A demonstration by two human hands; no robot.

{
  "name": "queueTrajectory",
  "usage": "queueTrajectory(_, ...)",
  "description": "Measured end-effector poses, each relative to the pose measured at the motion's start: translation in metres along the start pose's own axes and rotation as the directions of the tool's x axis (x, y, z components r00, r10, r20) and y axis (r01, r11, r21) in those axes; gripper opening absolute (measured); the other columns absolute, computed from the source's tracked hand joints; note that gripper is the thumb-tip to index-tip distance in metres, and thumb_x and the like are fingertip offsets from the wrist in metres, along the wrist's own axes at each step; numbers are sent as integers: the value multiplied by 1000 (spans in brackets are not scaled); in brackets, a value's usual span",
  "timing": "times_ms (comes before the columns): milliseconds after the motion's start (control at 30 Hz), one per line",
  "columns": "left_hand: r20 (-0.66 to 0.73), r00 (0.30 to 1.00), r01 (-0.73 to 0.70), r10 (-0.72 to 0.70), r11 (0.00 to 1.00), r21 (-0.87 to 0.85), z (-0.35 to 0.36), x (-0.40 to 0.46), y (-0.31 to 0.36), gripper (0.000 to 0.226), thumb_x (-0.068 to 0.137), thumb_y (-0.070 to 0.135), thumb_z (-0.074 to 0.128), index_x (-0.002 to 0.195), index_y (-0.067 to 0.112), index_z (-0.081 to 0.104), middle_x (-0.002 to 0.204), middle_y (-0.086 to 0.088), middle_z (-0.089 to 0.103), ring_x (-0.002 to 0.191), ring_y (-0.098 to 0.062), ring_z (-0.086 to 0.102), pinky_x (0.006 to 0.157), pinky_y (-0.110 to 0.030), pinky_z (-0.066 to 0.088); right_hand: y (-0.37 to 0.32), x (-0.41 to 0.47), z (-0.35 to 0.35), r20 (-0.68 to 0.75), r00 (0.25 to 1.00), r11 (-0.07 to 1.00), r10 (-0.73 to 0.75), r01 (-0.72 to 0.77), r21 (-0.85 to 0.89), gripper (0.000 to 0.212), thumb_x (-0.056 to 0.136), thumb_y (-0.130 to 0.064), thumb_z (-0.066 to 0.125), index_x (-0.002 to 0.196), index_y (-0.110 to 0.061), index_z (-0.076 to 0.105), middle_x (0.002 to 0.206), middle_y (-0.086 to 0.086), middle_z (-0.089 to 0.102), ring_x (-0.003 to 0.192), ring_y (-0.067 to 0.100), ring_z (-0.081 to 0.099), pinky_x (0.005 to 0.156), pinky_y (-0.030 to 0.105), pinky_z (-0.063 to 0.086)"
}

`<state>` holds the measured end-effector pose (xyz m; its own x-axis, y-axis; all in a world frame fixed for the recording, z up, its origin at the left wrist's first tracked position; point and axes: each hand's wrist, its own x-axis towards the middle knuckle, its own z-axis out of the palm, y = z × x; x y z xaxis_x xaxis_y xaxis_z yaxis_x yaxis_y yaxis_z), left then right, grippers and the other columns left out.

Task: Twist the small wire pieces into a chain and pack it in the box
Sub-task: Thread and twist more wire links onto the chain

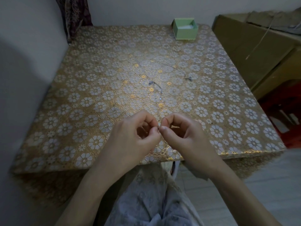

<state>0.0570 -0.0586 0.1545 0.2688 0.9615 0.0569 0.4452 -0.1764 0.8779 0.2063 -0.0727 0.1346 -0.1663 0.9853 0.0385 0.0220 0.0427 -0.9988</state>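
Observation:
My left hand point(133, 136) and my right hand point(182, 134) meet fingertip to fingertip above the near edge of the table. Both pinch a tiny wire piece point(159, 127) between thumb and forefinger; most of it is hidden by the fingers. A thin curved wire piece with a small silver end point(156, 85) lies on the table's middle. Another thin wire piece point(179, 70) lies further right, ending in a small dark knot. The open green box point(185, 32) stands at the far edge, right of centre, with something white inside.
The table point(81, 103) has a gold and white flower-pattern cover. A large cardboard box point(254, 46) stands to the right of it. A wall runs along the left and back, with dark cloth point(75, 17) hanging in the far-left corner. My lap is below the table edge.

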Motion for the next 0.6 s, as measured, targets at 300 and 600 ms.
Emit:
queueTrajectory(300,84,996,35,-22,986,-160,-3,0,-8,9,74,29,59,73,21,62,65,-2,64,56,-19,64,45,-31,51,-1,2,-4,53,998,999,29,-27,-25,8,78,-14,54,70,-15,54,55,-11,45,51,6,37,46,22,28)
queueTrajectory(600,197,979,91,-54,978,-187,-5,3,-12,10,78,23,53,72,19,60,65,-4,66,63,-25,66,52,-34,55,0,4,-6,-26,997,994,67,-64,93,7,74,-10,52,68,-12,51,53,-14,45,46,2,37,45,14,31)
